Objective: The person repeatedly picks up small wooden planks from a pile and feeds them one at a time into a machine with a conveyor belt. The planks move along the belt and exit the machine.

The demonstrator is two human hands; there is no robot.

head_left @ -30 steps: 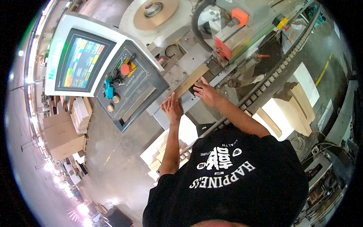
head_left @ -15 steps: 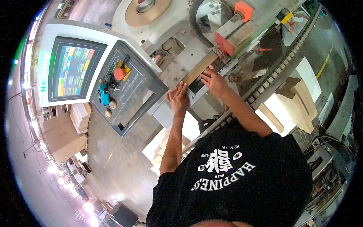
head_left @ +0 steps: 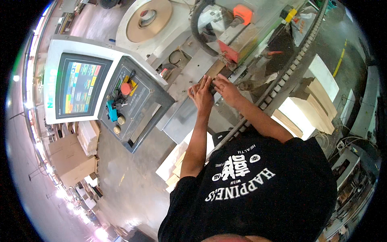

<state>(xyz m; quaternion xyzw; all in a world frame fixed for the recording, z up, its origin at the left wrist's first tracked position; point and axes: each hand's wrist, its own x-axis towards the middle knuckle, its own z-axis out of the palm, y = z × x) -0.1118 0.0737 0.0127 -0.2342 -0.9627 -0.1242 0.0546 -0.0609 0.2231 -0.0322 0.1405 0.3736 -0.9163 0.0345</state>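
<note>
Wooden strip, one: narrow, flat, light brown. Lies on the machine's grey metal bed, just beyond the fingertips of both hands, between them and the red block. Far end reaches close to the block's lower edge; near end hidden by the fingers.

Left hand: at the near end of the strip, back of the hand upward, fingers extended forward and slightly parted. Whether the strip is pinched or merely pressed, cannot tell.

Right hand: just beside the left, on the strip's right-hand side, fingers bent inward, tips near the left fingertips. Grip on the strip, cannot tell; the fingers hide the contact.

Control console, one: dark sloping panel to the left of the hands, with a red push button, a teal item and a lit screen in a pale housing.

Tan coil, one: flat on a pale round disc, beyond the console. Black hose, curved, beyond the strip. Orange block, beyond the red one.

Segmented track, running diagonally to the right of the hands. Pale boards, stacked, past the track.
</note>
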